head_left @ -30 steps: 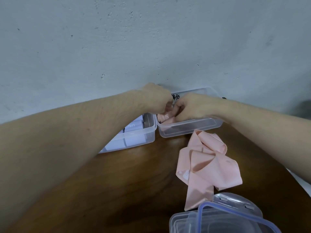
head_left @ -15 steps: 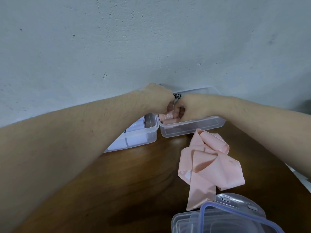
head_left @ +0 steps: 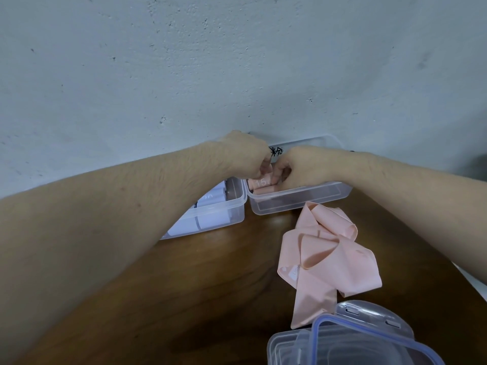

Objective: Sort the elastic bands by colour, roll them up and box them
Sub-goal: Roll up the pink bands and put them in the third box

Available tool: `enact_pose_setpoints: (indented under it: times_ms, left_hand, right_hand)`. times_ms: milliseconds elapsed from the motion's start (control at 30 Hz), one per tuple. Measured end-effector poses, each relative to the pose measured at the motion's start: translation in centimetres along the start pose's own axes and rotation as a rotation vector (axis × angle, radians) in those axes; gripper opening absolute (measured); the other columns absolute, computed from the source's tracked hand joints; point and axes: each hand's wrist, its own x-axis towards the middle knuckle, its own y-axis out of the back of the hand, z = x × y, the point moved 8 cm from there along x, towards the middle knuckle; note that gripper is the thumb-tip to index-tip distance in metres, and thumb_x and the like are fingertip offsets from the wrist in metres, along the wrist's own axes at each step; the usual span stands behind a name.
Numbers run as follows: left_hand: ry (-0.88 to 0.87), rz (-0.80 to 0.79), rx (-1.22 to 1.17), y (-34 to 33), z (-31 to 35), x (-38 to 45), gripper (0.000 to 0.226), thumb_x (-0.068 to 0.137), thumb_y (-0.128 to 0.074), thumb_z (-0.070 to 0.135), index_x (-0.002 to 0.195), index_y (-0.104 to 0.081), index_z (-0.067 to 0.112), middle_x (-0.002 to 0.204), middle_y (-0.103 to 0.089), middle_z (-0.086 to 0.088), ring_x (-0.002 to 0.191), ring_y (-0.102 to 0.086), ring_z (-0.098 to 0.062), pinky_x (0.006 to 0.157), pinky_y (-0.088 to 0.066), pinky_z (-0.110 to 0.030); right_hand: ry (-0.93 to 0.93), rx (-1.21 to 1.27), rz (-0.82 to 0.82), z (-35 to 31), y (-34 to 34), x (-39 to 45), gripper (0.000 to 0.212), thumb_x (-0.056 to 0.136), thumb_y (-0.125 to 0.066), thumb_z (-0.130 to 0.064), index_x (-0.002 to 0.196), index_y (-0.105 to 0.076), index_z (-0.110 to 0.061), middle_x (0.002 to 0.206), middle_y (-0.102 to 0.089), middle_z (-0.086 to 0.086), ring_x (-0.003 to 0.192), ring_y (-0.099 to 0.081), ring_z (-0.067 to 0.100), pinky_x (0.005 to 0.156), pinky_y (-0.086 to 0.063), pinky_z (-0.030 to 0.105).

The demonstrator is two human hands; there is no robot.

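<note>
Pressing down together, the left hand [head_left: 249,160] and right hand [head_left: 297,167] now pinch a pink roll [head_left: 261,182] lower into the pink box [head_left: 300,204] at twelve o'clock. That roll looks nearly boxed; a loose pink band [head_left: 324,256] at three o'clock on the desk [head_left: 210,285] awaits rolling.

Pale grey-blue plaster wall [head_left: 237,61], pitted and speckled, behind a dark glossy wooden table [head_left: 197,285].

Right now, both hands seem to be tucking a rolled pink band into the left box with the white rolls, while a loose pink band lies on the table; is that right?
Not quite. The head view shows the left hand and right hand at the rolled pink band in the right box, which holds pink rolls. The left box holds the white ones. The loose pink band does lie on the table.
</note>
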Motion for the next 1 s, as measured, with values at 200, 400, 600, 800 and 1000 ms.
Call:
enact_pose_setpoints:
  times_ms: [200,400,600,800,1000]
  left_hand:
    - [0.004,-0.008,-0.011,0.0,0.0,-0.1,0.017,0.095,-0.058,0.034,0.110,-0.067,0.036,0.106,-0.068,0.014,0.097,-0.061,-0.014,0.081,-0.048,-0.032]
    - [-0.003,-0.012,0.004,0.0,0.1,-0.2,0.017,0.095,-0.060,0.034,0.110,-0.067,0.037,0.107,-0.068,0.014,0.098,-0.061,-0.015,0.083,-0.051,-0.034]
    - [-0.022,0.061,0.024,0.8,0.1,-0.8,0.024,0.096,-0.056,0.037,0.118,-0.065,0.036,0.112,-0.067,0.011,0.110,-0.056,-0.018,0.089,-0.046,-0.036]
    - [0.006,0.300,-0.130,2.9,1.0,-4.3,0.022,0.095,-0.050,0.036,0.109,-0.067,0.032,0.106,-0.069,0.007,0.106,-0.053,-0.022,0.088,-0.043,-0.036]
    - [0.010,0.397,-0.461,2.9,3.5,-9.9,0.011,0.093,-0.054,0.031,0.097,-0.064,0.029,0.085,-0.061,0.016,0.086,-0.054,-0.010,0.080,-0.049,-0.034]
  right_hand:
    - [-0.012,0.031,0.002,0.1,0.0,-0.1,0.019,0.089,-0.071,-0.028,0.107,-0.077,-0.023,0.086,-0.064,-0.021,0.077,-0.056,-0.004,0.070,-0.040,0.011]
    - [-0.019,0.000,-0.020,-0.1,0.1,-0.3,0.021,0.089,-0.070,-0.025,0.109,-0.075,-0.024,0.090,-0.064,-0.017,0.085,-0.059,0.003,0.075,-0.043,0.018]
    - [-0.007,0.059,0.128,0.2,2.0,-1.6,0.010,0.091,-0.067,-0.031,0.099,-0.072,-0.029,0.080,-0.061,-0.025,0.077,-0.056,-0.006,0.068,-0.043,0.012]
    - [0.052,0.198,0.294,-0.4,4.0,-5.8,0.010,0.093,-0.067,-0.033,0.086,-0.074,-0.030,0.071,-0.065,-0.015,0.062,-0.054,-0.003,0.067,-0.046,0.020]
    - [0.059,0.208,0.317,-0.8,4.1,-11.1,0.021,0.094,-0.066,-0.037,0.078,-0.068,-0.023,0.061,-0.053,-0.012,0.055,-0.044,0.000,0.055,-0.036,0.014]
